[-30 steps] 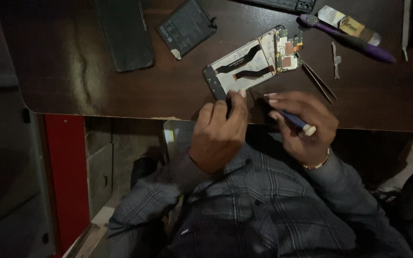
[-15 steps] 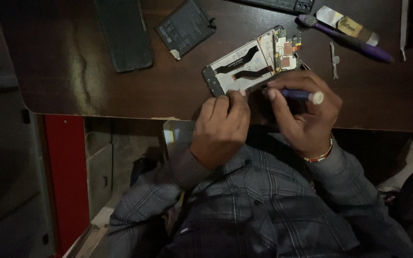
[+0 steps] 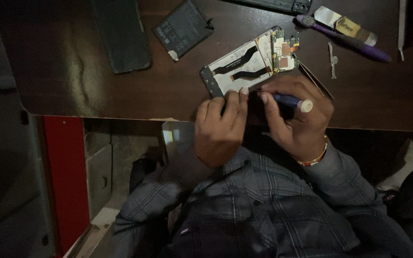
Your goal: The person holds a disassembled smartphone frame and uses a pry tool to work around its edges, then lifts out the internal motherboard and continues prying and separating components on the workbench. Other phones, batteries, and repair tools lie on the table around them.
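Observation:
An opened phone (image 3: 249,62) lies on the dark wooden table (image 3: 72,81), back removed, showing a white frame, black flex cables and a circuit board at its far end. My left hand (image 3: 218,126) presses its fingers on the phone's near edge. My right hand (image 3: 297,119) grips a small blue-handled screwdriver (image 3: 290,101) with a white cap, its tip pointing at the phone's near edge beside my left fingertips.
A black phone battery (image 3: 181,28) and a dark flat back cover (image 3: 120,33) lie to the left. A purple tool (image 3: 342,38), a small metal piece (image 3: 332,59) and tweezers (image 3: 316,81) lie to the right. A red cabinet panel (image 3: 65,177) stands under the table.
My right hand has turned the screwdriver from pointing away to lying level, with its tip brought to the phone's near edge. My left hand has shifted slightly up onto the phone.

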`<state>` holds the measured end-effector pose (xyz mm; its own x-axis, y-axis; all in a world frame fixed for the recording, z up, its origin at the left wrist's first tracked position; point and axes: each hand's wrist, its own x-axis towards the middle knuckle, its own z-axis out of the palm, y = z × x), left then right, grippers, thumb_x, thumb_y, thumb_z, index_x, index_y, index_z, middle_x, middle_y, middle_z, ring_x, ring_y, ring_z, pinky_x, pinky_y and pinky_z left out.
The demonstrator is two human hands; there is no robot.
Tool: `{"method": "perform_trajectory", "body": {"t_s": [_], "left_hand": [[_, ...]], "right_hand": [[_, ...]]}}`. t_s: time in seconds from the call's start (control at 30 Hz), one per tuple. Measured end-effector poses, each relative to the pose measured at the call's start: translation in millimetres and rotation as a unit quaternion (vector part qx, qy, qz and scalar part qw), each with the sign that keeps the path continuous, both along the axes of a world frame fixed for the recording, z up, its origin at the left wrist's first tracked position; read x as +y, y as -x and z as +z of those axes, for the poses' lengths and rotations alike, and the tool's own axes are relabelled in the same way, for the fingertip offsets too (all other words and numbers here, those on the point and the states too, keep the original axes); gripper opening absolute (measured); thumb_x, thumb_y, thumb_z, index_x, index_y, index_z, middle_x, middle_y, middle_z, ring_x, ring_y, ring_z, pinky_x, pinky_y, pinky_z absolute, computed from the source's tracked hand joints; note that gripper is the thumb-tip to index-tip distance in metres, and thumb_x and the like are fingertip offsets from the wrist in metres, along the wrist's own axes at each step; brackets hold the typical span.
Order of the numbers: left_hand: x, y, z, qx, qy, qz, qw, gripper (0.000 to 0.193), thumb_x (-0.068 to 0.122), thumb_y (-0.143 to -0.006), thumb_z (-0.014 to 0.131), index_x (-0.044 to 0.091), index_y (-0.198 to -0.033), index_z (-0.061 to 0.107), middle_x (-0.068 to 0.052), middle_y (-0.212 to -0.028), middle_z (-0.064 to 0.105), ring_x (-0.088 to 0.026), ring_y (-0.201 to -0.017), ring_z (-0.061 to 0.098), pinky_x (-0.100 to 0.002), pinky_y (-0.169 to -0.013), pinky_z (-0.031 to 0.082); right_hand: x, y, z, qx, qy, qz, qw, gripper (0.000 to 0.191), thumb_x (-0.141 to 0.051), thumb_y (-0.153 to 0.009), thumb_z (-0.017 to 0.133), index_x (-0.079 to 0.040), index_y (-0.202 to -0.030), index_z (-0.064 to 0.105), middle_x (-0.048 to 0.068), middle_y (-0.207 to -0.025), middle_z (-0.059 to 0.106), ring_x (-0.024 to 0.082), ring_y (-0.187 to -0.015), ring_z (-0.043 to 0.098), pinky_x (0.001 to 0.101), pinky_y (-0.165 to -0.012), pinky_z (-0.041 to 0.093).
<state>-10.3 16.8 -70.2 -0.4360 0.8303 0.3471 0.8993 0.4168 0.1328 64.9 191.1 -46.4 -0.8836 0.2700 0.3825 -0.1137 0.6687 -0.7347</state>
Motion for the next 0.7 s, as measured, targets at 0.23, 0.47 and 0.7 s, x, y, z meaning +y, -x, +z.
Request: {"method": "perform_trajectory", "body": {"t_s": [0.23, 0.47, 0.7], "left_hand": [[1.8, -2.7, 6.1, 0.082, 0.043, 0.002, 0.996, 0.034, 0.014, -0.103, 0.065, -0.004, -0.132, 0.071, -0.013, -0.119, 0.068, -0.025, -0.103, 0.063, -0.037, -0.091, 0.052], [4.6, -0.3, 6.5, 0.120, 0.048, -0.002, 0.992, 0.033, 0.017, -0.106, 0.068, -0.003, -0.132, 0.072, -0.010, -0.115, 0.069, -0.023, -0.102, 0.063, -0.035, -0.090, 0.051], [6.8, 1.6, 5.9, 0.115, 0.034, -0.006, 0.993, 0.028, 0.015, -0.105, 0.068, -0.002, -0.126, 0.073, -0.010, -0.115, 0.070, -0.022, -0.103, 0.064, -0.035, -0.090, 0.050]], "right_hand": [[-0.9, -12.9, -14.8, 0.004, 0.105, -0.035, 0.994, 0.010, 0.006, -0.106, 0.070, 0.005, -0.114, 0.065, 0.017, -0.108, 0.071, 0.023, -0.101, 0.074, 0.0311, -0.088, 0.060], [4.3, -31.0, -28.9, 0.027, 0.197, -0.067, 0.978, 0.006, 0.005, -0.110, 0.069, 0.005, -0.113, 0.063, 0.017, -0.111, 0.070, 0.021, -0.106, 0.073, 0.0308, -0.093, 0.062], [5.0, -31.4, -28.3, 0.003, 0.105, -0.051, 0.993, 0.010, 0.007, -0.105, 0.072, 0.004, -0.113, 0.066, 0.018, -0.109, 0.072, 0.022, -0.103, 0.073, 0.0300, -0.089, 0.059]]}}
